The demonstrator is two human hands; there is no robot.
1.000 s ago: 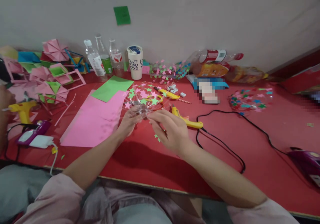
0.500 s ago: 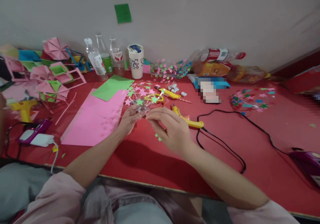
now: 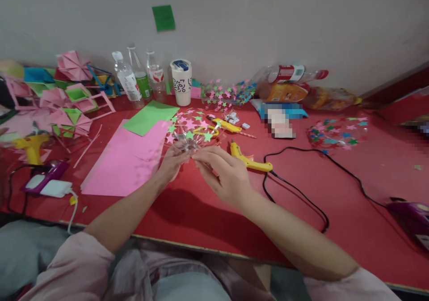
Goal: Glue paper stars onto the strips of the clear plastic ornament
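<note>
My left hand (image 3: 170, 164) is closed around the near end of a clear plastic bottle piece (image 3: 190, 146). Its cut strips spread away from me and carry pink and green paper stars (image 3: 189, 134). The fingers of my right hand (image 3: 226, 173) are pinched together at the same end of the piece; the exact contact is partly hidden. Just right of that hand, a yellow glue gun (image 3: 253, 163) lies on the red table (image 3: 201, 229). Behind the stars lies a yellow utility knife (image 3: 228, 125).
Pink paper (image 3: 124, 167) and a green sheet (image 3: 150, 117) lie left of my hands. Bottles (image 3: 129, 84) and a white cup (image 3: 182, 88) stand by the wall. A black cord (image 3: 348, 180) crosses the right side. Another glue gun (image 3: 31, 146) and a purple power strip (image 3: 50, 175) are at left.
My right hand has shifted slightly left, still pinching at the bottle piece. The small green stars seen below it before no longer show. The starred strips have turned a little.
</note>
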